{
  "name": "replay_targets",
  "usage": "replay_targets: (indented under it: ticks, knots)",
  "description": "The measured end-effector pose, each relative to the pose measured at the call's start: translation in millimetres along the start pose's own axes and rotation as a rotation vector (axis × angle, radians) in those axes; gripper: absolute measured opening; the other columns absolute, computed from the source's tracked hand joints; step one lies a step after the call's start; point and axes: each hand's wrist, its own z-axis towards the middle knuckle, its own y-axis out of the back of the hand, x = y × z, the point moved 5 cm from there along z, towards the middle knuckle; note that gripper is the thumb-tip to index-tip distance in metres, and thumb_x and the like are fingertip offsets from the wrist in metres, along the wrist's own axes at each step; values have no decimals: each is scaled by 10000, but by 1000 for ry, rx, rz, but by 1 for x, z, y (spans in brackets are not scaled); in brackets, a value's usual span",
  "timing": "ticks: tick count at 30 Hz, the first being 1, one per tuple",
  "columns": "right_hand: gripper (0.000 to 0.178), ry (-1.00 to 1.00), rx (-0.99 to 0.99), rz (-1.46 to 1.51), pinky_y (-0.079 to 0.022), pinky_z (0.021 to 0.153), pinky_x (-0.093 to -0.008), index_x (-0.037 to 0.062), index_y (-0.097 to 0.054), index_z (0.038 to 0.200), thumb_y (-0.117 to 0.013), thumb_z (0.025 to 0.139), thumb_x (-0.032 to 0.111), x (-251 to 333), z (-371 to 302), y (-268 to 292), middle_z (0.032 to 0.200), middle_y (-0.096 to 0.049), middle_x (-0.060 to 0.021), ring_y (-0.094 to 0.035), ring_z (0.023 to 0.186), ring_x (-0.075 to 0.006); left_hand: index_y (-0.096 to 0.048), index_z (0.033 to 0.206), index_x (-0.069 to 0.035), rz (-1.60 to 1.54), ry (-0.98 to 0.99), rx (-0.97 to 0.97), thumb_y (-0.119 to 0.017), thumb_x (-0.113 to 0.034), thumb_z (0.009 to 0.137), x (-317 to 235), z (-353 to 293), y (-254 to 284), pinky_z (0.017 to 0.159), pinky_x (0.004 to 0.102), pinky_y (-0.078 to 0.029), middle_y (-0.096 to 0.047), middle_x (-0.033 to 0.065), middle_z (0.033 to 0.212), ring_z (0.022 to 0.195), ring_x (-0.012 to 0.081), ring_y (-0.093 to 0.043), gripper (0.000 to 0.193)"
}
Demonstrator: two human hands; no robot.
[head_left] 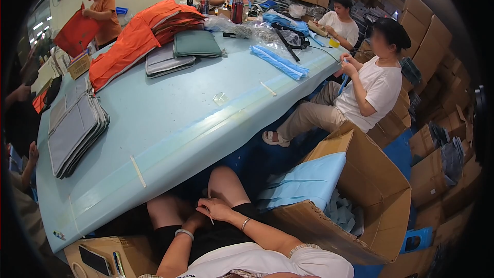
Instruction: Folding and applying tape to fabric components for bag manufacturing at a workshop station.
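My two hands meet above my lap, in front of the table's near edge. My right hand (216,208) is closed, its fingertips pinched together, and a thin white strip (210,220) sticks out by them. Against it rests my left hand (193,222), in shadow, with its fingers mostly hidden. Each wrist wears a band. Just right of my legs, a light blue fabric sheet (309,177) drapes over the rim of an open cardboard box (321,229), which also contains several blue-grey pieces.
The large table (170,103) carries grey folded cases (77,128), orange fabric (134,41), a green case (196,44) and a blue strip bundle (279,62). A phone (94,260) lies on a carton at lower left. Co-workers (375,77) sit or stand around the table; cartons are stacked right.
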Motion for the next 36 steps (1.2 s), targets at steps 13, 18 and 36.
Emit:
replay_targets:
  ticks: [13,18,36]
  knots:
    - [184,15,-22,13,-458,590,-430,57,-545,854,-626,865,222,3,1,1,756,-620,-149,-595,688,-364,-626,1042,-64,-12,-2,-42,-683,-130,693,6,1,-2,914,401,-457,-599,177,1137,1052,332,-565,359]
    - [186,13,-26,7,-457,588,-432,59,-545,855,-627,865,225,1,0,1,757,-621,-149,-596,688,-363,-625,1044,-64,2,3,-12,-683,-133,694,4,2,-2,919,401,-453,-596,178,1141,1061,330,-560,362]
    - [180,19,-28,0,-453,580,-431,62,-536,853,-629,863,216,1,0,1,753,-617,-148,-593,678,-364,-626,1027,-61,-21,1,-32,-693,-126,684,8,3,-5,907,396,-456,-607,172,1116,1036,326,-569,356]
